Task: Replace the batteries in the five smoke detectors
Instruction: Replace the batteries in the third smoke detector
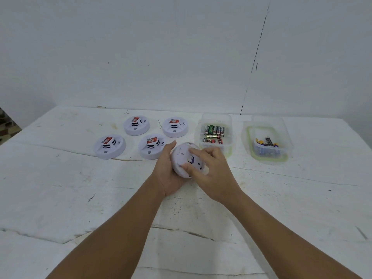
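My left hand (168, 174) grips a white round smoke detector (181, 158), tilted with its back side facing me. My right hand (211, 168) rests its fingers on that back, thumb and forefinger pinching at the dark battery opening; what lies between them is hidden. Several other white detectors stand face up on the table, one at the front left (109, 147), one at the back left (136, 125), one at the back right (175, 127) and one just left of my hand (151, 147).
A clear box (216, 117) holding several green and red AA batteries stands right of the detectors. Farther right is a second clear box (267, 125) with several dark and yellow batteries. The white table (80, 188) has cracked, scuffed paint. A wall stands behind.
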Demonstrator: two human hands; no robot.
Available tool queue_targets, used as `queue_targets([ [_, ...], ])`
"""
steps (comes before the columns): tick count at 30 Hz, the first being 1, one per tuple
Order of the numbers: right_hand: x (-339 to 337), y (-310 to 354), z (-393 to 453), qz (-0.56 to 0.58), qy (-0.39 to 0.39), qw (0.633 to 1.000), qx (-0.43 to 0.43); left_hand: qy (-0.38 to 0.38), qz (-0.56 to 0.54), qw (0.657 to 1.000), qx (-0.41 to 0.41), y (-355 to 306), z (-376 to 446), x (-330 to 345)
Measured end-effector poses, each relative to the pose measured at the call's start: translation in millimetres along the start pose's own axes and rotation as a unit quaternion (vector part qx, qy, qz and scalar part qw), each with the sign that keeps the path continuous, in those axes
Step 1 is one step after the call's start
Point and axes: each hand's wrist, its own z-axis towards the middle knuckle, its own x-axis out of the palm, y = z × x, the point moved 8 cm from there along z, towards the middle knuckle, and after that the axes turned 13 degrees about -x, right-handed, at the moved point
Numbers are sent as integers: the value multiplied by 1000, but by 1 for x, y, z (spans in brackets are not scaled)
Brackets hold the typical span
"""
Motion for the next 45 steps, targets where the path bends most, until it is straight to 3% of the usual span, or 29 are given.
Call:
queue_targets([
  [3, -1, 0, -7, 86, 21, 995, 34, -10, 78, 996, 44, -3, -9, 11],
  [6, -10, -6, -11, 165, -15, 983, 85, -45, 189, 977, 89, -7, -17, 19],
  [14, -6, -12, -33, 280, -3, 947, 159, -117, 359, 923, 69, 9, -18, 17],
  [18, -4, -41, -43, 376, -64, 885, 269, -138, 375, 907, 130, 2, -22, 12],
  [21, -3, -52, -46, 470, -94, 827, 293, -184, 438, 864, 170, 0, -29, 6],
  [23, -2, -52, -45, 499, -90, 812, 289, -201, 478, 835, 183, 4, -31, 4],
  [29, 4, -42, -39, 475, 6, 848, 235, -238, 536, 768, 259, 9, -36, -3],
  [32, 4, -36, -40, 434, 49, 879, 193, -243, 531, 760, 285, 13, -43, -1],
  [36, 0, -36, -43, 285, 84, 945, 136, -257, 526, 757, 290, 12, -47, -3],
  [45, 7, -51, -50, 232, 89, 956, 154, -271, 541, 741, 290, 16, -48, -3],
])
